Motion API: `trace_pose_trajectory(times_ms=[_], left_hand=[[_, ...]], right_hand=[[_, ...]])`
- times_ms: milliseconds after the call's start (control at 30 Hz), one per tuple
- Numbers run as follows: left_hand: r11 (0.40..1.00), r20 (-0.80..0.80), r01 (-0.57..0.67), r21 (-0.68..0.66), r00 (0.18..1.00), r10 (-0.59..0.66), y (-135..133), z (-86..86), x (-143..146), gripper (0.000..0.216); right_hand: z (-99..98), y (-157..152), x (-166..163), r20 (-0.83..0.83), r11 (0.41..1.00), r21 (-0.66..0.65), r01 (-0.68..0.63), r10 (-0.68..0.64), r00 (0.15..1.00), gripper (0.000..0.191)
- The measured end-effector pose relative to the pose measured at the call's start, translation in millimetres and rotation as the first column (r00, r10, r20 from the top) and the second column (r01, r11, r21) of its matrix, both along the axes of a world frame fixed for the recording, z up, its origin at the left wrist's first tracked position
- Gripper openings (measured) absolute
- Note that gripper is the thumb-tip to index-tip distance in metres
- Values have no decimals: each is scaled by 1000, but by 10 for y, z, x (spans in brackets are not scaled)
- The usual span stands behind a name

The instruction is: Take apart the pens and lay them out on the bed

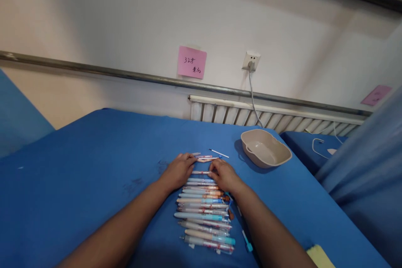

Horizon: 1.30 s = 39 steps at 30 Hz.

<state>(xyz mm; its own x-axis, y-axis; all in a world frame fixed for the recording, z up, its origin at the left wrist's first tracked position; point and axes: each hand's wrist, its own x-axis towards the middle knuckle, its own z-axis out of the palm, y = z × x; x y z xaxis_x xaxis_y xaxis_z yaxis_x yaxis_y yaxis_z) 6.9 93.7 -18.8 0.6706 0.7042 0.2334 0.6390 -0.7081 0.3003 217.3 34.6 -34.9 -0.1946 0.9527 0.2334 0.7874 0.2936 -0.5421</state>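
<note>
A column of pens (204, 216) lies side by side on the blue-covered table, with clear, pale blue and peach barrels. Both my hands are at its far end. My left hand (179, 171) is closed, its fingertips pinching the left end of a slim pen (204, 160). On the other side, my right hand (226, 176) curls its fingers at the right end of a thin clear pen (200, 172). Fingertips partly hide both pens' ends. Just beyond my hands lies a thin white refill-like stick (219, 153) with a dark tip.
A beige plastic basin (266, 149) stands at the table's back right. Small coloured pieces, including a turquoise one (248, 243), lie beside my right forearm. A yellow item (319, 256) is near the front right. Behind are a radiator (226, 113) and a plugged-in cable (252, 92).
</note>
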Motion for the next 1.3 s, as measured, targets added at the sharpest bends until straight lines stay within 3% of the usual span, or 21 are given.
trace_pose_trajectory(times_ms=[167, 300, 400, 633, 733, 833, 1000, 1067, 1167, 1300], left_hand=[[997, 119, 6, -83, 993, 4, 20, 16, -21, 28], [982, 168, 89, -167, 984, -61, -3, 49, -18, 22], [979, 196, 105, -177, 978, -69, -7, 21, -3, 18], [986, 247, 102, -131, 967, -67, -55, 7, 15, 25], [984, 203, 114, -136, 976, -85, -76, 57, 20, 20], [980, 141, 107, -170, 986, -83, -86, 90, 21, 32], [979, 243, 164, -122, 961, -131, -98, 96, 21, 40], [973, 217, 167, -162, 968, -130, -97, 99, 24, 28], [968, 179, 106, -228, 982, -65, -87, 94, 23, 30], [974, 230, 171, -149, 964, -135, -79, 61, 18, 39]], right_hand=[[-106, 42, 57, -185, 998, -65, 13, -25, 982, 10], [-205, 98, 87, -489, 989, -141, -47, -28, 872, 10], [-225, 112, 67, -601, 982, -147, -119, 7, 800, 20], [-266, 116, 22, -587, 972, -193, -133, -6, 810, 20], [-292, 131, 36, -592, 977, -177, -120, -8, 806, 20], [-291, 134, 47, -588, 981, -160, -110, -5, 809, 17], [-275, 125, 48, -582, 985, -138, -109, 8, 813, 14], [-281, 126, 50, -581, 986, -130, -108, 13, 814, 14], [-294, 132, 55, -575, 988, -116, -103, 18, 818, 13], [-297, 138, 62, -559, 989, -106, -107, 29, 828, 11]])
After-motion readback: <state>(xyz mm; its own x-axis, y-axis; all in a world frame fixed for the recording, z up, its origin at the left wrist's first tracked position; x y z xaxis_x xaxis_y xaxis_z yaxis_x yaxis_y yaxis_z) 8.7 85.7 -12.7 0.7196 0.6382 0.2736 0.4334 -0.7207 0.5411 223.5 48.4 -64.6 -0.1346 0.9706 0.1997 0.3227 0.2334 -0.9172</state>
